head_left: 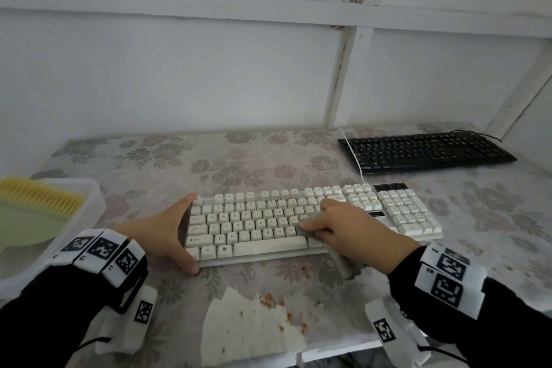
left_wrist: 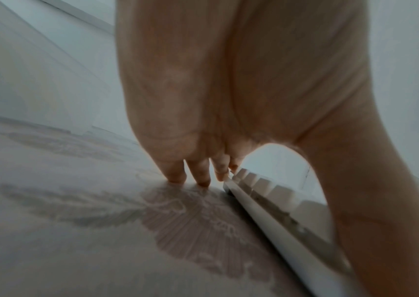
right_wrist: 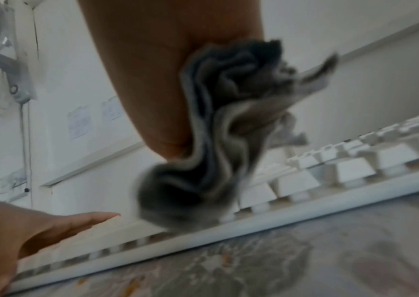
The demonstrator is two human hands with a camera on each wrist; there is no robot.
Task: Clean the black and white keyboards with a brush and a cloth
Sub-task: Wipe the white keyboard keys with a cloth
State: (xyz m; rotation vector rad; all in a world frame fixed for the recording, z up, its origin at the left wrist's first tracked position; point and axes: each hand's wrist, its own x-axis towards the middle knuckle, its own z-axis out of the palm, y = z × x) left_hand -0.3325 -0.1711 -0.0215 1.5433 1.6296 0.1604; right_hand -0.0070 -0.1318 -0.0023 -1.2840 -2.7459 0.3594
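A white keyboard (head_left: 254,218) lies across the middle of the flowered table. My left hand (head_left: 167,228) braces its left end, straight fingers along the far corner and thumb at the near edge; in the left wrist view the fingertips (left_wrist: 200,174) touch the tablecloth beside the keyboard's side (left_wrist: 274,219). My right hand (head_left: 343,228) grips a grey cloth (head_left: 310,225) and presses it on the keys right of centre. In the right wrist view the bunched cloth (right_wrist: 203,160) hangs from the palm onto the keyboard's front edge (right_wrist: 304,213). A black keyboard (head_left: 424,151) lies at the back right.
A clear plastic tray (head_left: 74,227) at the left holds a yellow-bristled brush (head_left: 41,196) and a green dustpan (head_left: 24,227). A torn paper sheet (head_left: 251,329) with orange crumbs lies at the front edge. A white cable (head_left: 354,155) crosses the black keyboard. The wall stands close behind.
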